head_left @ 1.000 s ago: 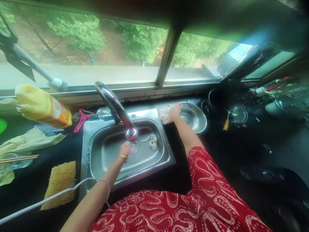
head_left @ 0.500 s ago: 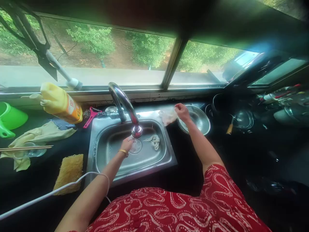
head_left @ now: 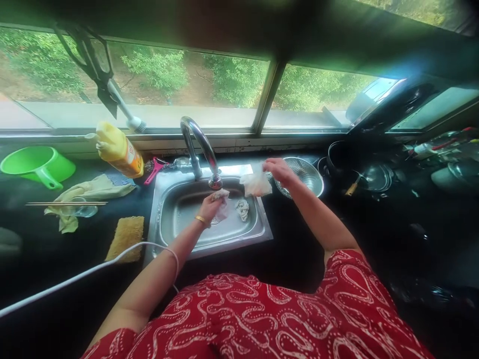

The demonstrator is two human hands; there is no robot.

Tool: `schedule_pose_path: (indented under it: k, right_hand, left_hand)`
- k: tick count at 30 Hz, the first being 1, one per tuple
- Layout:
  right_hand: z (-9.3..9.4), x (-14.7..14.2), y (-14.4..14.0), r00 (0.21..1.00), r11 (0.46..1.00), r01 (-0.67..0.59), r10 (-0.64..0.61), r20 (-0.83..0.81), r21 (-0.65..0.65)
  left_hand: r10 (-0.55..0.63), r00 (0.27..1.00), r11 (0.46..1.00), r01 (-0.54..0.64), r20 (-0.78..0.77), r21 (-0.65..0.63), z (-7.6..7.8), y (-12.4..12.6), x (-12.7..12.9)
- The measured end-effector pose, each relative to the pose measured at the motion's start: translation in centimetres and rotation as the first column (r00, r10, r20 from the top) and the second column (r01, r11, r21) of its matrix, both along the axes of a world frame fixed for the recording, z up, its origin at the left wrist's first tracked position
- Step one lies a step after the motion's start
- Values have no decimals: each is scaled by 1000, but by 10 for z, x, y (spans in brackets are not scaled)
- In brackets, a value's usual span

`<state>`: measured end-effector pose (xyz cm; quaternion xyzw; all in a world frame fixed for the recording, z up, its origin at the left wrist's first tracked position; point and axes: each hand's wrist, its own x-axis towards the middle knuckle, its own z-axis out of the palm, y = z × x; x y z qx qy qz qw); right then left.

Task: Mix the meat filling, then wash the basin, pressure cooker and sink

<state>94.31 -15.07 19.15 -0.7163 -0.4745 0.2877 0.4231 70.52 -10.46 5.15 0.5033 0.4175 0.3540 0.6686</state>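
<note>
Over the sink, both hands' fingers pinch pale pieces.

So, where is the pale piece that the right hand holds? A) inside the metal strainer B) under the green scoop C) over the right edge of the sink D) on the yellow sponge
C: the right hand holds the pale piece up over the right rim of the sink, left of the metal strainer.

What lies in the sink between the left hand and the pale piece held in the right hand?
In the head view, a small pale crumpled piece lies on the sink floor, between the left hand and the right hand's pale piece.
</note>
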Motion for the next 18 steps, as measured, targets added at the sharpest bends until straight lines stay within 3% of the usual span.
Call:
schedule_pose_path:
  k: [6, 10, 11, 13, 16, 17, 18]
  right_hand:
    - [3, -44, -36, 916, 987, -153, 126, -381, -41]
    - [-8, -84, -63, 823, 957, -283, 207, -529, -66]
    - [-10, -94, -69, 805, 952, -300, 217, -553, -64]
    - [-10, -114, -80, 785, 958, -282, 194, -588, -60]
    - [-4, -145, -97, 786, 980, -190, 117, -607, -57]
    - [-1, -155, -102, 792, 983, -175, 111, -601, -49]
    - [1, -166, -108, 803, 984, -172, 115, -585, -42]
  left_hand:
    - [10, 1000, 940, -12, 7, 341, 22, -13, 19]
    - [68, 997, 836, -46, -21, 546, 21, -39, 13]
    - [63, 994, 799, 1, -85, 602, 19, -45, 9]
    - [-22, 955, 704, 225, -296, 674, 15, -56, -3]
    - [-121, 772, 488, 594, -624, 639, 8, -68, -23]
    - [-111, 707, 452, 662, -698, 598, 5, -70, -30]
    - [-98, 658, 458, 696, -747, 553, 3, -73, -37]
